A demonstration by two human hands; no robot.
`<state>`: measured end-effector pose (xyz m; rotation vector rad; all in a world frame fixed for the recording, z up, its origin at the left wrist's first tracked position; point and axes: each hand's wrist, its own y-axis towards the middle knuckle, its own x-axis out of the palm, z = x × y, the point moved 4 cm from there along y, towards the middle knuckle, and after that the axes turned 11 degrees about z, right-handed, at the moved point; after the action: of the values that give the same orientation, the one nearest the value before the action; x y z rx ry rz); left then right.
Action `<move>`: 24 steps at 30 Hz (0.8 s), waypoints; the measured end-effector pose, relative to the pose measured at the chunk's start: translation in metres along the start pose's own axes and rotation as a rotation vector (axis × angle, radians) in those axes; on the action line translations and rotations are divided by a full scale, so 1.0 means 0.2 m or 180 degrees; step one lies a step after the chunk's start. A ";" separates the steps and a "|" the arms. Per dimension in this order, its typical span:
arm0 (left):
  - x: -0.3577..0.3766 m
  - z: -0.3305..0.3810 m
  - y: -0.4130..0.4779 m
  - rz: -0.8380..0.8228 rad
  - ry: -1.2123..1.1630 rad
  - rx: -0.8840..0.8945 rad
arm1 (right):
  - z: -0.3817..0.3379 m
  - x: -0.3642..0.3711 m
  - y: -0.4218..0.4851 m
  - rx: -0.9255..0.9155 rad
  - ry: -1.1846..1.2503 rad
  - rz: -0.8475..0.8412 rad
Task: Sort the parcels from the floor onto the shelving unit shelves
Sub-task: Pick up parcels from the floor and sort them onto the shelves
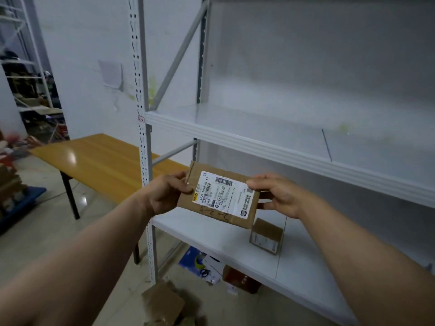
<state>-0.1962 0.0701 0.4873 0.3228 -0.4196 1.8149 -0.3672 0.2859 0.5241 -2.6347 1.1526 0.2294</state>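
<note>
I hold a flat brown cardboard parcel (220,196) with a white shipping label facing me, in front of the white shelving unit (282,149). My left hand (164,191) grips its left edge, thumb on the top face. At the parcel's right edge my right hand (277,194) pinches it, fingers over the label corner. The parcel hangs above the lower shelf (211,234), below the middle shelf. A small brown box (266,236) stands on the lower shelf just right of and below the held parcel.
Brown parcels (164,304) lie on the floor by the shelf's front post (146,137). Blue and brown packages (211,267) sit under the lower shelf. A wooden table (94,161) stands left, with stacked goods and other racks (23,78) beyond.
</note>
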 end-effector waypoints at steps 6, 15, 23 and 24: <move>0.15 0.29 -0.06 -0.0519 0.1798 -0.0086 | -0.08 0.16 -0.09 -0.0035 -0.1022 -0.0346; 0.23 0.56 0.05 0.0594 0.2141 0.0762 | -0.20 0.21 -0.04 -0.0371 0.0321 0.0293; -0.01 0.22 0.07 0.0147 0.1118 -0.0082 | -0.20 0.11 -0.06 -0.0391 0.1146 0.0871; -0.01 0.18 0.08 0.0081 0.0982 -0.0086 | -0.20 0.11 -0.05 -0.0395 0.1222 0.0903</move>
<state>-0.2115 0.0481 0.5165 0.0165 -0.2321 1.8448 -0.3433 0.2660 0.5585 -2.6871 1.6873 -0.1693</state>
